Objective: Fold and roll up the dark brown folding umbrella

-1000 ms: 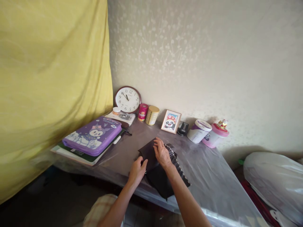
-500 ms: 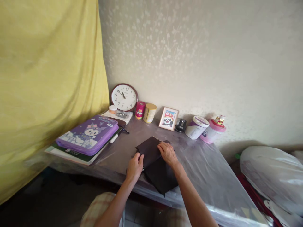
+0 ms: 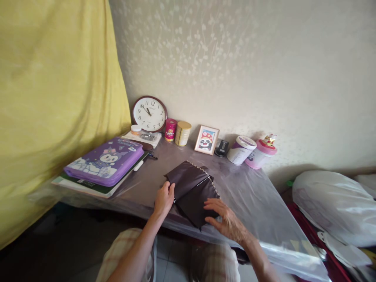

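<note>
A dark brown folded cloth [image 3: 190, 186] with a pale stitched edge lies on the plastic-covered table [image 3: 252, 196]. My left hand [image 3: 164, 197] rests closed on the cloth's left edge, fingers curled over it. My right hand [image 3: 227, 221] lies with its fingers spread flat on the cloth's near right corner, close to the table's front edge.
A purple cartoon case [image 3: 105, 160] sits on books at left. Along the wall stand a round clock [image 3: 149, 113], a red tin [image 3: 170, 129], a gold tin [image 3: 182, 133], a panda picture frame [image 3: 206, 140], a white tub [image 3: 241, 150] and a pink container [image 3: 261, 154]. A yellow curtain [image 3: 55, 98] hangs left. Plastic-wrapped bundles [image 3: 331, 207] lie right.
My right hand slid from the cloth's far edge toward me, down to its near right corner. The left hand stayed on the left edge. The camera view shifted slightly.
</note>
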`<move>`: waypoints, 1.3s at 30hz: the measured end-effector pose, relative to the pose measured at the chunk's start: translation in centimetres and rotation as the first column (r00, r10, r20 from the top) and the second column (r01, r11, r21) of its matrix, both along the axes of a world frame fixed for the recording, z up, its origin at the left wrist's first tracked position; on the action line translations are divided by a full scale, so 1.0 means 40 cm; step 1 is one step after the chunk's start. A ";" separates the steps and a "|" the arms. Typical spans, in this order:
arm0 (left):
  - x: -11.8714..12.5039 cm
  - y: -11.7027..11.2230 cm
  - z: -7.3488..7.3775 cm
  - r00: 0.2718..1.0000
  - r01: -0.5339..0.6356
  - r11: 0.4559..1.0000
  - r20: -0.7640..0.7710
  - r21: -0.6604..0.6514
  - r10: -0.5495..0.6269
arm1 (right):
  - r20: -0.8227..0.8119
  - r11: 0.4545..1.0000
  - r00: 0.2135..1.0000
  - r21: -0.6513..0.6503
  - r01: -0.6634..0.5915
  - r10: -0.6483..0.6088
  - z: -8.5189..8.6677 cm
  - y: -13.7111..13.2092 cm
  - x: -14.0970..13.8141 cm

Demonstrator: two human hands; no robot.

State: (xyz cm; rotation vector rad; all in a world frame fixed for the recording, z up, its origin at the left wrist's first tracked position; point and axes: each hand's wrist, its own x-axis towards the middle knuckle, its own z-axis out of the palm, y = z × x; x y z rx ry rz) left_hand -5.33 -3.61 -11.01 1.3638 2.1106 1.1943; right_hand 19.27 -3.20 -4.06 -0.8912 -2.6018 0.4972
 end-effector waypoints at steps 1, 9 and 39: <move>0.000 -0.001 0.001 1.000 0.003 1.000 0.001 0.003 -0.003 | 0.025 1.000 1.000 0.016 -0.009 0.008 -0.004 -0.015 0.002; 0.001 0.003 -0.001 1.000 0.006 1.000 0.006 0.020 -0.006 | 0.081 0.970 0.996 0.242 0.010 -0.030 -0.049 -0.040 0.012; 0.003 0.004 -0.011 0.998 0.023 0.998 0.057 0.057 -0.026 | -0.312 0.933 0.909 0.139 0.330 -0.275 0.027 0.072 -0.105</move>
